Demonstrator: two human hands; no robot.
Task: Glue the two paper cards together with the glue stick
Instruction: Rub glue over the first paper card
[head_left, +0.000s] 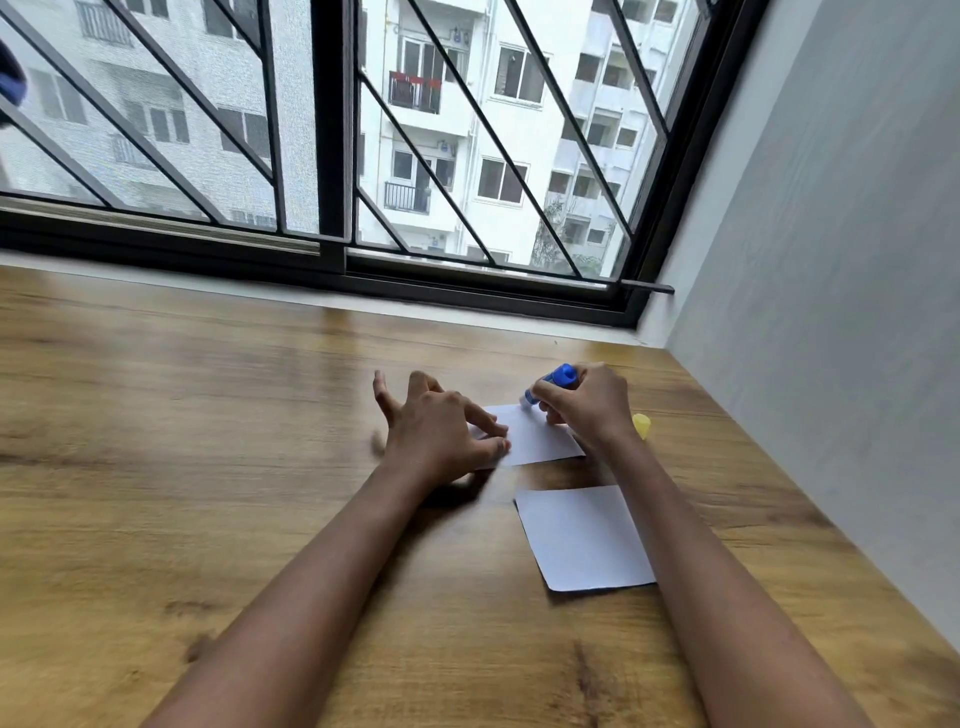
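Two white paper cards lie on the wooden table (208, 415). The far card (537, 436) sits between my hands. My left hand (441, 431) presses its left edge with the fingertips, the other fingers spread. My right hand (587, 405) grips a blue glue stick (553, 382), tilted with its tip down on the far card's upper edge. The near card (584, 538) lies flat and untouched, closer to me. A yellow cap (642, 425) rests on the table just right of my right hand.
A window with black bars (332, 156) runs along the table's far edge. A grey wall (831, 260) bounds the table on the right, close to the cards. Bare wood stretches to the left.
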